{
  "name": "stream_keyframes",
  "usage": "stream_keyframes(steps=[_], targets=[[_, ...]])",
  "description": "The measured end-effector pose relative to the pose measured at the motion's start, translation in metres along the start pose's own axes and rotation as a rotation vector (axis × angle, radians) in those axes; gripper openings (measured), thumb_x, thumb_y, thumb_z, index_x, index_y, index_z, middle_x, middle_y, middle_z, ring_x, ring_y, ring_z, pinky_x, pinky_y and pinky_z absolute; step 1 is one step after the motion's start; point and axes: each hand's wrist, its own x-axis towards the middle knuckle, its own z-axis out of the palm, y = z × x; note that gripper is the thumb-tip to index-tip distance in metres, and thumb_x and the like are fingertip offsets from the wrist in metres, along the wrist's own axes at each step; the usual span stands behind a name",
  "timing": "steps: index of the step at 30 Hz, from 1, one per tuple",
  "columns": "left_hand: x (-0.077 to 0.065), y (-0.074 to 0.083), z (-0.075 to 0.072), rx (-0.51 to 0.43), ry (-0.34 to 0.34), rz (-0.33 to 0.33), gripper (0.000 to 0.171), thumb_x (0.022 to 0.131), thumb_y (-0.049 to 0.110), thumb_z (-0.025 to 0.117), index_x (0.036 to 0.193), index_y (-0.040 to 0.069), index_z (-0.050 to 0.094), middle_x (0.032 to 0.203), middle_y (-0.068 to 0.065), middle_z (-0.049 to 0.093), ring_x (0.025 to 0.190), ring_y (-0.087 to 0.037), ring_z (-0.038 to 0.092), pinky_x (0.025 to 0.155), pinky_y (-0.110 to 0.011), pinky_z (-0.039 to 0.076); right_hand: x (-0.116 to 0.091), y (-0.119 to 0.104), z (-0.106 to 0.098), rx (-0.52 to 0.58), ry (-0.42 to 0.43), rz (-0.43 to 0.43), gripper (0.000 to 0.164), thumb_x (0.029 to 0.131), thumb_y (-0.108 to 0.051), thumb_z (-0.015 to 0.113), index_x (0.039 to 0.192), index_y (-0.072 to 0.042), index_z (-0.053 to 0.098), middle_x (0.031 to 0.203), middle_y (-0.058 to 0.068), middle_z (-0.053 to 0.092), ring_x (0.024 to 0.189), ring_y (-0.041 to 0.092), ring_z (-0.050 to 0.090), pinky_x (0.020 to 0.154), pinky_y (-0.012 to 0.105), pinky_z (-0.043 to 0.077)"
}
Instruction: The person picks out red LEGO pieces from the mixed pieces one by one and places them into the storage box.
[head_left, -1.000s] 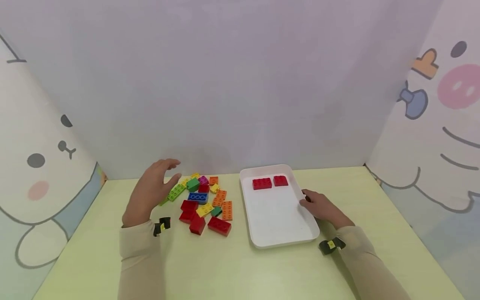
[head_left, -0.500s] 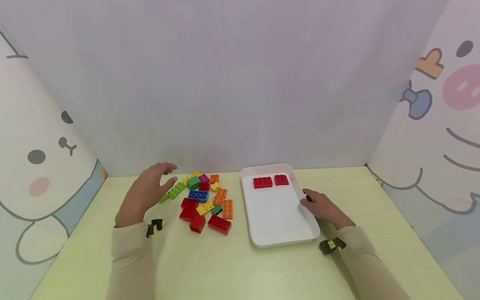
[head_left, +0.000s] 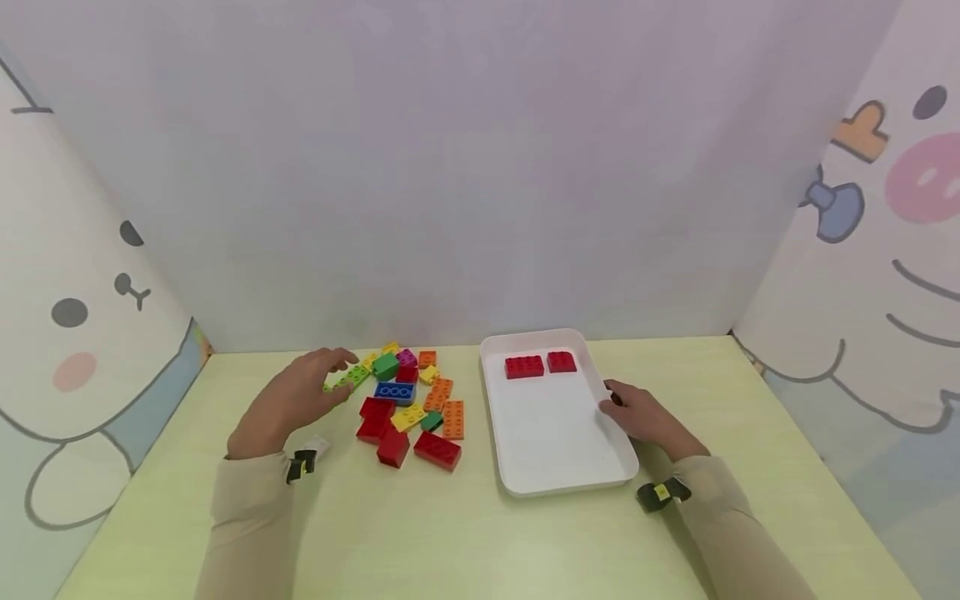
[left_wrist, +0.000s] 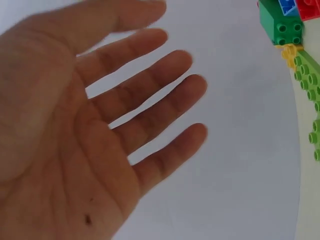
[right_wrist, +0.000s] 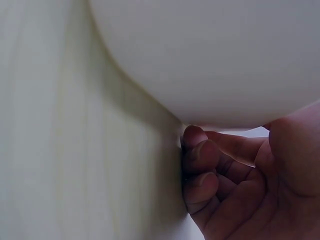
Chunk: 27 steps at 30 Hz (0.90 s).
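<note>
My left hand [head_left: 292,396] hovers at the left edge of a loose pile of toy building bricks, nearest a light green brick [head_left: 355,377]. In the left wrist view its fingers [left_wrist: 150,117] are spread and only slightly bent, with nothing between them. The right hand [head_left: 643,414] holds the right edge of a white tray [head_left: 566,485], thumb at the rim. In the right wrist view its fingers [right_wrist: 201,156] curl low against the tray's outer wall, close to the table. Two red bricks [head_left: 524,367] lie at the tray's far end.
Left of the tray, the pile includes a blue brick [head_left: 395,392], a yellow brick [head_left: 408,417], an orange brick [head_left: 453,419] and a near red brick [head_left: 438,451]. A pale wall [head_left: 480,183] rises behind the table [head_left: 450,542], with printed side panels at left and right.
My left hand has drifted left and then lowered toward the table beside the pile. The right hand stays on the tray's edge, and the bricks look unmoved.
</note>
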Motion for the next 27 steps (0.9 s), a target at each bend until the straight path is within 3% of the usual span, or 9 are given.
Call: stream_keyframes(steps=[4, 8, 15, 27], targets=[[0.001, 0.000, 0.011, -0.019, -0.096, -0.010, 0.049, 0.081, 0.022, 0.069, 0.126, 0.013, 0.051, 0.118, -0.012, 0.057, 0.106, -0.029, 0.053, 0.085, -0.044, 0.048, 0.000, 0.000, 0.002, -0.006, -0.009, 0.017, 0.054, 0.097, -0.030, 0.047, 0.139, 0.001, 0.033, 0.127, 0.024, 0.049, 0.100, 0.030, 0.050, 0.089, 0.049, 0.044], [0.004, -0.002, 0.021, -0.017, -0.147, 0.006, 0.049, 0.079, 0.015, 0.070, 0.125, 0.011, 0.053, 0.117, -0.011, 0.057, 0.107, -0.029, 0.053, 0.085, -0.041, 0.048, 0.001, -0.001, 0.002, -0.008, -0.011, 0.015, 0.055, 0.097, -0.030, 0.046, 0.139, 0.001, 0.033, 0.127, 0.024, 0.049, 0.099, 0.030, 0.051, 0.088, 0.048, 0.044], [0.013, -0.008, 0.036, -0.025, -0.191, 0.012, 0.048, 0.076, 0.011, 0.074, 0.121, 0.012, 0.055, 0.112, -0.006, 0.059, 0.101, -0.023, 0.054, 0.082, -0.036, 0.049, 0.003, -0.001, 0.002, -0.014, -0.001, -0.004, 0.054, 0.097, -0.029, 0.046, 0.138, 0.003, 0.033, 0.126, 0.024, 0.049, 0.099, 0.029, 0.050, 0.088, 0.047, 0.045], [0.019, -0.017, 0.045, 0.020, -0.208, -0.024, 0.043, 0.076, 0.013, 0.075, 0.115, 0.012, 0.059, 0.106, -0.004, 0.061, 0.097, -0.020, 0.055, 0.083, -0.036, 0.049, 0.003, 0.001, 0.003, -0.022, 0.002, 0.002, 0.054, 0.097, -0.029, 0.045, 0.139, 0.002, 0.033, 0.125, 0.023, 0.050, 0.097, 0.029, 0.049, 0.087, 0.047, 0.045]])
